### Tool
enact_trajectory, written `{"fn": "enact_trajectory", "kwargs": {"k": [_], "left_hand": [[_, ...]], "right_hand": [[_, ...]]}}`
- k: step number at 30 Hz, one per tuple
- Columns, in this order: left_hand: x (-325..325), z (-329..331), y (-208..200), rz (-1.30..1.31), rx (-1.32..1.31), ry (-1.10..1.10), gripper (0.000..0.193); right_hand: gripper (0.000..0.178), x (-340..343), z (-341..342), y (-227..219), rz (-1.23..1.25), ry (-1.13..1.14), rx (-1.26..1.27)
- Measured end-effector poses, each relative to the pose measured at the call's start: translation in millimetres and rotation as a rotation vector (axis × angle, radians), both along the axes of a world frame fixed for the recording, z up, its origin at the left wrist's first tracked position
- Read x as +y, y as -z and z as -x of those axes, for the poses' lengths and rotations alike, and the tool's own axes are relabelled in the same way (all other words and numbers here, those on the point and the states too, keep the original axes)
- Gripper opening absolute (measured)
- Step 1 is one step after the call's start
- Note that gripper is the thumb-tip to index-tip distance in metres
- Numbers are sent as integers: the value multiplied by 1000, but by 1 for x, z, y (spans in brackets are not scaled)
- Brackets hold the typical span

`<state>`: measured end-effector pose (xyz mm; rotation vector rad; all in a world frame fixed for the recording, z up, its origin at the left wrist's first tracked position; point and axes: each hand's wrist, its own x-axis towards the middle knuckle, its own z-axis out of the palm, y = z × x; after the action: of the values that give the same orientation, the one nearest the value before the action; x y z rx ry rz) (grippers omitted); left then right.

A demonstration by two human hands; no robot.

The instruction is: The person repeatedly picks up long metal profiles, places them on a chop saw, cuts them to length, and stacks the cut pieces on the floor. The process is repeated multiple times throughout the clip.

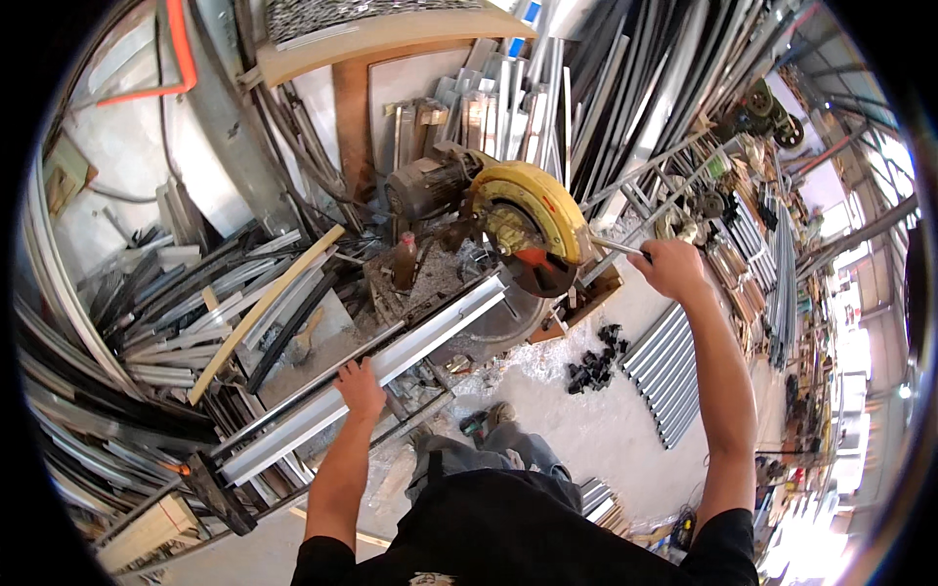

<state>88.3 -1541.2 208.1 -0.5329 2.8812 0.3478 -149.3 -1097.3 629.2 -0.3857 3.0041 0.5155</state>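
Note:
My right hand (674, 270) is wrapped round the handle (616, 246) of a cut-off saw (535, 200) with a yellow blade guard. Below the guard the round blade (545, 278) shows, just beyond the end of a long silver metal profile (445, 334). The profile lies slantwise along the saw bench, from the saw base down to the lower left. My left hand (360, 389) grips this profile near its middle, fingers curled over its far edge. Behind the guard sits the dirty saw motor (428, 188). Whether the blade is spinning, I cannot tell.
Heaps of metal offcuts (210, 317) fill the left side. Upright profiles (625, 107) lean behind the saw. On the floor to the right lie small black pieces (596, 359) and a row of grey tubes (666, 376). A dark block (220, 493) stands at the profile's near end.

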Motion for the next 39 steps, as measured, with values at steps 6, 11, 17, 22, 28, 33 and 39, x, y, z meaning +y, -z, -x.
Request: {"fn": "enact_trajectory", "kwargs": {"k": [6, 11, 17, 22, 28, 33, 39], "left_hand": [[58, 73, -13, -48, 51, 146, 108], [65, 95, 16, -90, 97, 192, 108], [66, 91, -5, -81, 85, 144, 106], [66, 92, -3, -112, 136, 160, 104], [66, 95, -13, -161, 105, 139, 102], [63, 91, -3, -147, 191, 147, 101], [67, 95, -7, -152, 99, 136, 102]], "right_hand": [[43, 0, 10, -4, -43, 63, -147], [42, -1, 8, -9, -36, 88, -158], [36, 13, -7, 10, 41, 28, -155], [34, 49, -46, 67, 188, 106, -143], [28, 77, -73, 120, 294, 95, -77], [28, 77, -73, 126, 326, 107, -72], [29, 66, -60, 90, 325, 150, -107]]}}
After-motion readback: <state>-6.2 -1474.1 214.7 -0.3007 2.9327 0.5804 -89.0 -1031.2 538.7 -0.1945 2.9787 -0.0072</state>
